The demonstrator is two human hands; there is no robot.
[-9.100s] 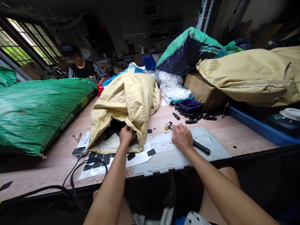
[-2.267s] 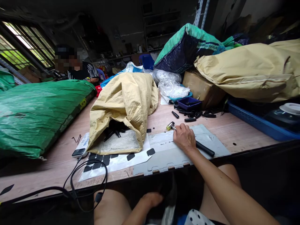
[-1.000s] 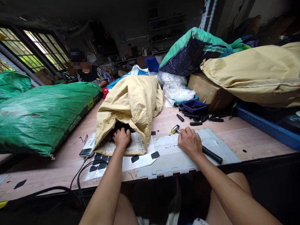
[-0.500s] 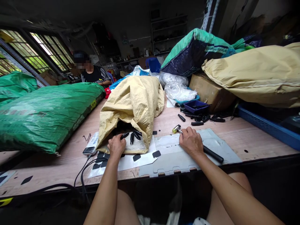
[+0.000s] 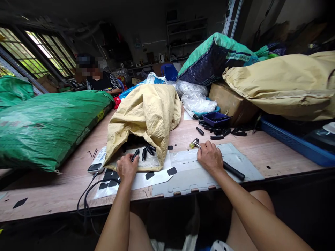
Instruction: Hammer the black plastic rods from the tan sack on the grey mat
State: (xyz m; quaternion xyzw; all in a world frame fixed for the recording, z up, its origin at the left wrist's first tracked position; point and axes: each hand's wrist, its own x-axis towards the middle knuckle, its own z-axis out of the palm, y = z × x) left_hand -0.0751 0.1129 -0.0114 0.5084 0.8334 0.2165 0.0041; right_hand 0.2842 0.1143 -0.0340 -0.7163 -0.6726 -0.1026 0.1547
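My left hand (image 5: 127,168) is at the mouth of a tan sack (image 5: 148,108), its fingers closed on a short black handle-like piece (image 5: 135,154). More black pieces of that sort (image 5: 144,153) lie just to the right on the sack's pale inner side. My right hand (image 5: 210,157) is wrapped round a small hammer (image 5: 233,170). Its yellowish, see-through head with a metal middle points to the upper left, and the black grip sticks out to the lower right. Beneath that hand lies a grey sheet (image 5: 183,177) on the table.
Loose black pieces (image 5: 217,137) lie by a purple tray (image 5: 216,119) and a cardboard box (image 5: 232,103). A green sack (image 5: 52,129) fills the left side. A blue basket (image 5: 295,143) stands on the right. A white cabled device (image 5: 97,162) sits left of the sack. A person (image 5: 104,82) sits across the table.
My left hand has drawn slightly back toward me with the black piece, which is now tilted more upright. My right hand keeps its grip on the hammer. The whole view has shifted a little.
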